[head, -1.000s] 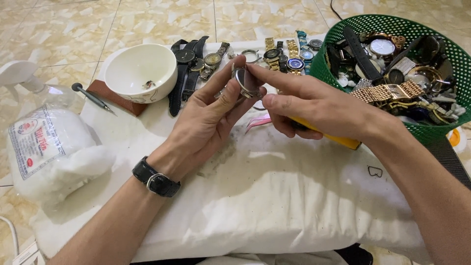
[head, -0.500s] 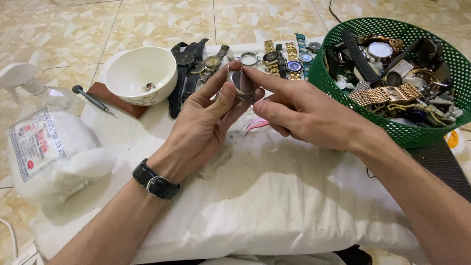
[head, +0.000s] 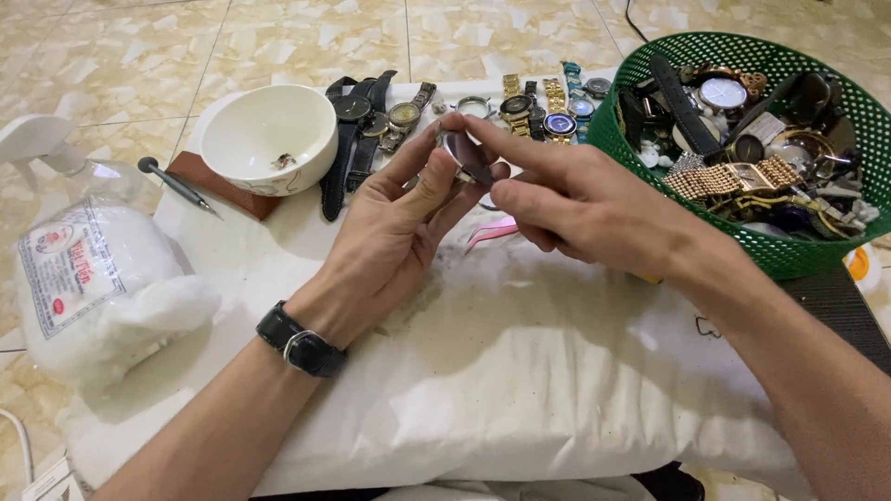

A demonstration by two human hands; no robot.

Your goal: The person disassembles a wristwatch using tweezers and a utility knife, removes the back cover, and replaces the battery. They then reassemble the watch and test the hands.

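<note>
L hand + R hand pinch watch case | green basket: watches | white bowl: small bits

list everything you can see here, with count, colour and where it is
watch case: one, silver-grey, round, pinched between both hands above the cloth
bowl: one, white, far left on a brown pad, small bits inside
basket: one, green mesh, far right, full of watches and straps
row of watches: count unclear, black, gold and blue, along the far edge of the cloth
cloth: one, white, stained, spread under the hands
cotton bag: one, white, left edge
tool: one, dark, thin, beside the bowl
pink item: one, under the right hand, kind unclear
left hand: black wristwatch on the wrist, fingers on the case
right hand: fingertips on the case
</note>
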